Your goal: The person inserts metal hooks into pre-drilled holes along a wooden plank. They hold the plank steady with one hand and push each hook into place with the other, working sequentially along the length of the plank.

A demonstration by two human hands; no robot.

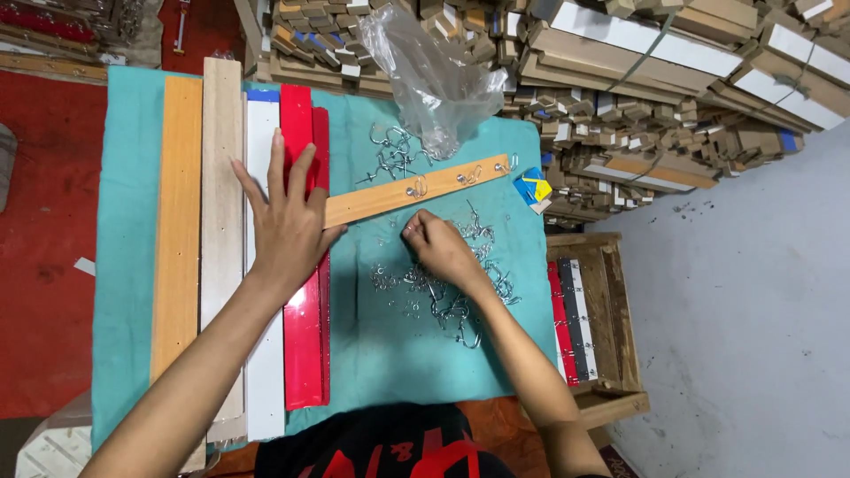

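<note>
A light wooden strip [390, 198] lies slanted on the teal cloth [381, 354], with three metal hooks screwed into its right half. My left hand [288, 212] presses flat on the strip's left end, fingers spread over the red board [299, 292]. My right hand [438, 248] has its fingers curled just below the strip, at the top of a pile of loose metal hooks [443, 292]; whether it pinches a hook is hidden. More hooks [394, 155] lie above the strip.
Long boards lie side by side at the left: orange wood [177, 221], pale wood [221, 221], white [263, 354]. A clear plastic bag [425, 75] stands at the back. Stacked wooden strips [637, 80] fill the rear. A wooden crate [611, 310] holds coloured strips at the right.
</note>
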